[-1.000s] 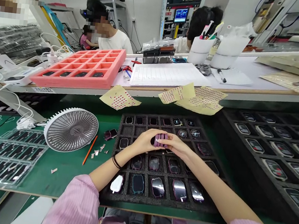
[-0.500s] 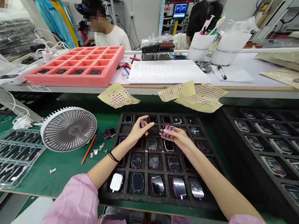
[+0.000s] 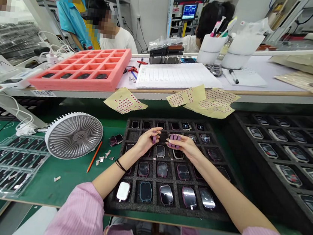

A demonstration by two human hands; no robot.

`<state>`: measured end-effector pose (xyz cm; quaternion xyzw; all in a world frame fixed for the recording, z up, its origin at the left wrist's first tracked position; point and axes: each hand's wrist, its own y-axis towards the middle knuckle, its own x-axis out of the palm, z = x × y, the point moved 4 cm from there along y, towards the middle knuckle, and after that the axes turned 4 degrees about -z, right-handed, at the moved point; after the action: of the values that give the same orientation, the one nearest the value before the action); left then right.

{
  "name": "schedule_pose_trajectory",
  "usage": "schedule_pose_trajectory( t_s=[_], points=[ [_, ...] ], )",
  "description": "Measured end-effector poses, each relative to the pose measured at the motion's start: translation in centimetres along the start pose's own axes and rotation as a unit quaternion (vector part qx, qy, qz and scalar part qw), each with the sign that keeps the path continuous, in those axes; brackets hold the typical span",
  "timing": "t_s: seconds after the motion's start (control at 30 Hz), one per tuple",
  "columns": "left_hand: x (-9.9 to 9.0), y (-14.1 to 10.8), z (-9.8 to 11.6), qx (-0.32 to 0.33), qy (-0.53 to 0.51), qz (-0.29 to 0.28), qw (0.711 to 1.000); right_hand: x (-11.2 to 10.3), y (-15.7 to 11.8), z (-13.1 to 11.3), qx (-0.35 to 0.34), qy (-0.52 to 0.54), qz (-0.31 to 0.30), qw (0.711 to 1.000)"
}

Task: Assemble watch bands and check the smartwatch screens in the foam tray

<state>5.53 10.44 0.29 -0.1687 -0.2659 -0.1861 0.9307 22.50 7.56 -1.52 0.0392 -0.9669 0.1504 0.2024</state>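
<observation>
My left hand [image 3: 148, 140] pinches a small pink piece [image 3: 154, 138] between its fingers, above the back of a black foam tray [image 3: 162, 211]. Close beside it, my right hand [image 3: 182, 144] holds a stack of similar pink pieces [image 3: 173, 141] against its fingers. Both hands hover over the tray's compartments, which hold smartwatch bodies with glossy screens, such as one [image 3: 166, 195] near the front. A white watch-shaped item [image 3: 123, 191] lies in the front left compartment. My hands hide several compartments.
A round grey desk fan [image 3: 73, 135] and an orange pencil [image 3: 94, 157] lie left of the tray. A second foam tray of devices [image 3: 288, 174] stands to the right. Yellow sticker sheets [image 3: 126, 101] lie behind. A co-worker [image 3: 116, 33] sits beyond the shelf.
My hands were pressed together one second ago, parted half a second ago, and are now close again. My left hand now holds its single pink piece lower, beside the stack.
</observation>
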Motion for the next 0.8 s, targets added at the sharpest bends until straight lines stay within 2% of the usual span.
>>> schedule_pose_trajectory(
  t_s=[0.63,0.8],
  points=[
    [-0.5,0.2,-0.6,0.027,0.045,-0.016,0.998,-0.2,0.4,0.9,0.018,-0.045,-0.01,0.999],
    [-1.0,1.0,-0.2,0.071,0.137,-0.01,0.988,-0.2,0.5,1.0,0.01,-0.046,-0.008,0.999]
  ],
)
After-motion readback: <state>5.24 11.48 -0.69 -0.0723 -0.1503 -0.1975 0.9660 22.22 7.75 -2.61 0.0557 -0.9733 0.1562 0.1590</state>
